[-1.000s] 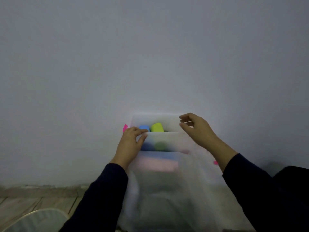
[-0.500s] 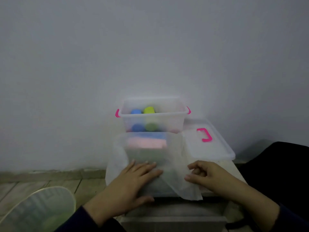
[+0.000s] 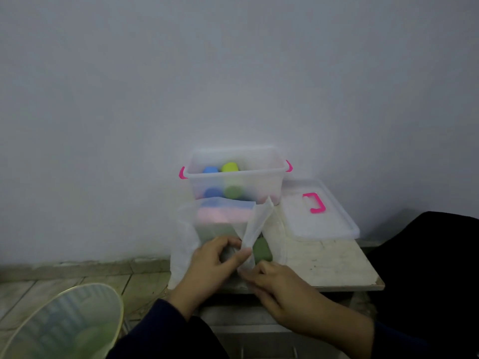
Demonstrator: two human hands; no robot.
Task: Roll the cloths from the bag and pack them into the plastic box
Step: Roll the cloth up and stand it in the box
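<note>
Bag (image 3: 186, 234) now sits flat on the small table (image 3: 334, 265), just in front of the plastic box (image 3: 259, 177); 1 s ago I held it lifted at the box's near rim, and 0.5 s ago both palms pressed it flat. My left hand (image 3: 212, 260) now has fingers curled, pinching the bag's film at its mouth, thumb against a raised flap. My right hand (image 3: 280, 286) rests at the bag's near edge with fingers bent on the film; a pinch looks likely, but I cannot tell for certain. The mouth is parted, and 1 green cloth (image 3: 261, 251) shows in the gap. Pink and blue cloths (image 3: 223, 211) show through the film farther back. Box already holds 2 rolled cloths, blue (image 3: 211, 170) and yellow-green (image 3: 230, 167), standing at its left side; its lid (image 3: 318, 221) lies to the right of the bag. Judgement: bag is opened for the next draw; green cloth comes out next, then rolling.
</note>
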